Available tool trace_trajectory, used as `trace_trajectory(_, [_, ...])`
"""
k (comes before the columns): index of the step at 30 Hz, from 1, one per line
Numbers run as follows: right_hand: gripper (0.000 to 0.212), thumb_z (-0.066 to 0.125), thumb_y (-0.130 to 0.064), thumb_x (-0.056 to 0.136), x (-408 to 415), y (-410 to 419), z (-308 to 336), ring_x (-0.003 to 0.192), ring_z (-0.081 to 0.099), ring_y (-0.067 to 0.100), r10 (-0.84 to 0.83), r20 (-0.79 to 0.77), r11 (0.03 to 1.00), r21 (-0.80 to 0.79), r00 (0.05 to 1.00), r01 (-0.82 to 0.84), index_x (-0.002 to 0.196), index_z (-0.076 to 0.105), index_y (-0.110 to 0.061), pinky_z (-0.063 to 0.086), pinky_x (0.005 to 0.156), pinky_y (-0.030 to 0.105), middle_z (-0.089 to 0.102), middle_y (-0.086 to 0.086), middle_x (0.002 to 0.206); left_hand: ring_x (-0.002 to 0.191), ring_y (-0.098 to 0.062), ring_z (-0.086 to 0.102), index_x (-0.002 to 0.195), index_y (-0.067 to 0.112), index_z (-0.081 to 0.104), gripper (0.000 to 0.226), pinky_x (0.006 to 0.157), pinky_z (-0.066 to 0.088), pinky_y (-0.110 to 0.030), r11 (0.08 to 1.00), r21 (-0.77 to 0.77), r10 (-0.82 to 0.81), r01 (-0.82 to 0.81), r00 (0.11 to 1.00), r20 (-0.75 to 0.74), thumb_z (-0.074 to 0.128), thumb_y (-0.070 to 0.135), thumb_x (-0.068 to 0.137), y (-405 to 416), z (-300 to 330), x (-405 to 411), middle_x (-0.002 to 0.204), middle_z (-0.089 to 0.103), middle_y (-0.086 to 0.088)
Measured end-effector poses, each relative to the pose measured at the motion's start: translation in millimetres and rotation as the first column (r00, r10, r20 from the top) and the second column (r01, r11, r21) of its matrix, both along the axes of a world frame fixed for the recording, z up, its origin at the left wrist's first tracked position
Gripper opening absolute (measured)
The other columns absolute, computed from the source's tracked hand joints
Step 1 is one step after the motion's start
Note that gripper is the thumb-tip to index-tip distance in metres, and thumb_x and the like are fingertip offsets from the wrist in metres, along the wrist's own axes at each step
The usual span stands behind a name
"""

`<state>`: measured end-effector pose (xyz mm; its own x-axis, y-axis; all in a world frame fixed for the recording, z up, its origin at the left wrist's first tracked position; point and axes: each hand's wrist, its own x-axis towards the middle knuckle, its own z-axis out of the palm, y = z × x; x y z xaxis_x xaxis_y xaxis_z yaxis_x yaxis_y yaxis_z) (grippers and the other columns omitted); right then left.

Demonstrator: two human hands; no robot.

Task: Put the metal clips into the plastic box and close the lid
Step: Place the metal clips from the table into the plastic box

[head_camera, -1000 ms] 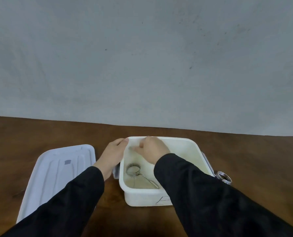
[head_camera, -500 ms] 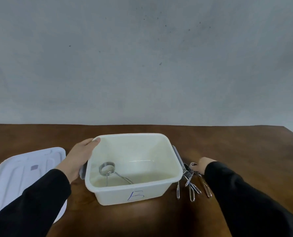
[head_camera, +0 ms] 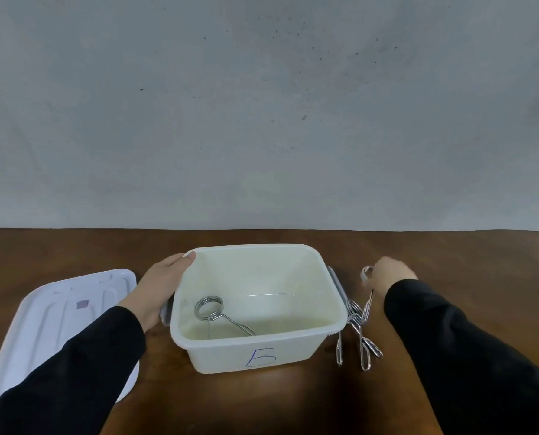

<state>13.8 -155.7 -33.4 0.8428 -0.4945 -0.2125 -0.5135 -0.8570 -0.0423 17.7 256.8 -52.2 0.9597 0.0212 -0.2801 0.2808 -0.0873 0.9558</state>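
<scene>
A white plastic box marked with a blue letter stands open in the middle of the brown table. One metal clip lies inside it at the left. My left hand grips the box's left rim and wall. A small pile of metal clips lies on the table just right of the box. My right hand is above that pile, pinched on the ring end of one clip, whose legs hang down toward the others. The white lid lies flat on the table to the left.
The brown wooden table runs back to a grey wall. The table's right corner shows at the far right edge. Grey latches sit on both short sides of the box.
My right hand left the box, went to the clip pile on the right and has lifted one clip by its ring. The view turned right. My left hand stayed on the box.
</scene>
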Motion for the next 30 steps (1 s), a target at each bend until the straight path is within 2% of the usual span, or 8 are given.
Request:
trace_trajectory(2, [0.032,0.069,-0.039,0.088,7.2,14.6,40.2,0.076,0.065,0.025,0.105,0.099,0.994,-0.051,0.99,-0.1,0.076,0.064,-0.009,0.046,0.065,0.029,0.06,0.002,0.069,0.058,-0.014,0.066,0.109,0.02,0.076,0.028,0.054,0.049,-0.028,1.0,-0.016,-0.008,0.008,1.0,-0.008,0.056,0.039,0.107,-0.6,0.8,-0.9,0.066,0.076,0.008])
trace_trajectory(7, [0.025,0.071,-0.038,0.085,1.6,114.9,127.3,0.068,0.054,0.016,0.386,0.356,0.903,0.04,0.851,-0.427,0.085,0.065,-0.014,0.037,0.055,0.028,0.06,0.0,0.079,0.076,-0.017,0.071,0.11,0.021,0.077,0.03,0.073,0.054,-0.034,0.999,-0.05,-0.007,0.006,1.0,-0.015,0.059,0.044,0.104,3.0,-0.8,-1.0,0.093,0.08,0.001])
trace_trajectory(12, [0.029,0.074,-0.037,0.083,3.0,220.3,92.5,0.065,0.054,0.02,0.649,0.09,0.742,0.145,0.756,-0.654,0.084,0.066,-0.009,0.036,0.051,0.025,0.059,0.001,0.071,0.07,-0.011,0.067,0.112,0.02,0.076,0.031,0.065,0.051,-0.031,1.0,-0.029,0.007,-0.007,1.0,-0.003,0.058,0.044,0.105,4.3,-2.5,1.2,0.079,0.075,0.01])
trace_trajectory(14, [0.029,0.076,-0.034,0.081,11.7,247.1,52.6,0.071,0.055,0.024,0.686,0.011,0.715,0.171,0.727,-0.678,0.077,0.059,-0.011,0.036,0.051,0.025,0.052,-0.002,0.063,0.085,-0.014,0.073,0.12,0.021,0.075,0.032,0.073,0.055,-0.031,0.999,-0.037,0.001,0.0,1.0,0.005,0.057,0.043,0.105,3.9,-2.8,1.6,0.098,0.081,0.005])
trace_trajectory(17, [0.028,0.078,-0.034,0.079,19.8,272.8,6.0,0.076,0.055,0.023,0.705,-0.048,0.701,0.195,0.707,-0.686,0.092,0.061,-0.015,0.043,0.067,0.029,0.057,-0.002,0.073,0.105,-0.018,0.073,0.128,0.026,0.072,0.033,0.087,0.058,-0.034,0.999,-0.032,-0.008,0.007,1.0,-0.002,0.053,0.043,0.107,4.7,-1.8,1.0,0.115,0.078,0.002])
trace_trajectory(21, [0.033,0.072,-0.028,0.085,27.6,291.3,-22.5,0.084,0.058,0.026,0.687,-0.093,0.725,0.156,0.72,-0.671,0.115,0.067,-0.013,0.047,0.082,0.034,0.069,0.007,0.105,0.109,-0.021,0.07,0.133,0.03,0.068,0.036,0.097,0.059,-0.04,1.0,-0.023,-0.02,0.02,1.0,-0.009,0.05,0.047,0.108,4.8,-3.0,1.9,0.119,0.075,0.002])
trace_trajectory(24, [0.032,0.067,-0.025,0.09,34.5,299.2,-34.5,0.084,0.052,0.025,0.645,-0.128,0.759,0.224,0.753,-0.612,0.119,0.065,-0.013,0.046,0.092,0.036,0.064,0.009,0.105,0.109,-0.021,0.069,0.133,0.032,0.066,0.036,0.1,0.058,-0.043,1.0,0.012,-0.024,0.025,1.0,-0.003,0.048,0.049,0.108,4.6,-4.6,3.5,0.119,0.074,0.002])
trace_trajectory(30, [0.031,0.064,-0.028,0.093,31.9,298.2,-41.9,0.085,0.051,0.023,0.601,-0.107,0.783,0.279,0.792,-0.556,0.121,0.064,-0.015,0.046,0.093,0.037,0.061,0.008,0.102,0.106,-0.021,0.068,0.133,0.033,0.065,0.034,0.094,0.059,-0.037,0.999,0.05,-0.022,0.022,1.0,0.009,0.047,0.049,0.108,3.4,-4.7,4.9,0.119,0.072,0.003])
